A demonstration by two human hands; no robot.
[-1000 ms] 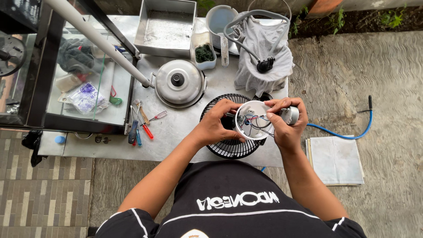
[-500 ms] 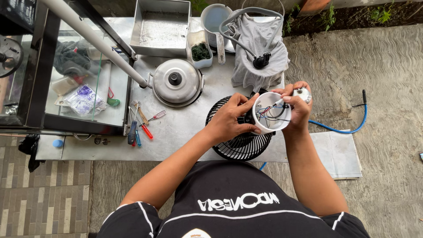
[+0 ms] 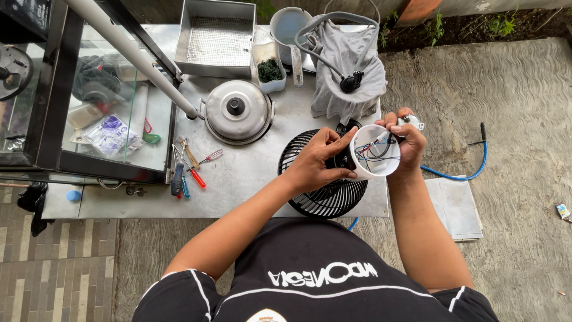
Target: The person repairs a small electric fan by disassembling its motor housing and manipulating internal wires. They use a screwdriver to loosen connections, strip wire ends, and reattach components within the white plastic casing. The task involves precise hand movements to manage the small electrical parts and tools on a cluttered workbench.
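A black round fan grille [image 3: 325, 194] lies on the steel table's [image 3: 238, 179] front right corner. Over it I hold a white round fan housing [image 3: 374, 152] with red, blue and black wires inside. My left hand [image 3: 319, 160] grips the housing's left rim, fingers stretched across it. My right hand [image 3: 407, 138] holds the right rim and pinches a small white part [image 3: 411, 121] at its top.
A lidded steel pot [image 3: 237, 111], a steel tray [image 3: 219, 39], a white jug [image 3: 287, 27] and a grey cloth with a black plug [image 3: 347, 74] stand behind. Screwdrivers and pliers [image 3: 189, 167] lie left. A glass cabinet [image 3: 89, 107] is far left; a blue hose [image 3: 465, 173] lies on concrete.
Both hands and the white housing have shifted right and slightly up over the grille. The view has moved along with them.
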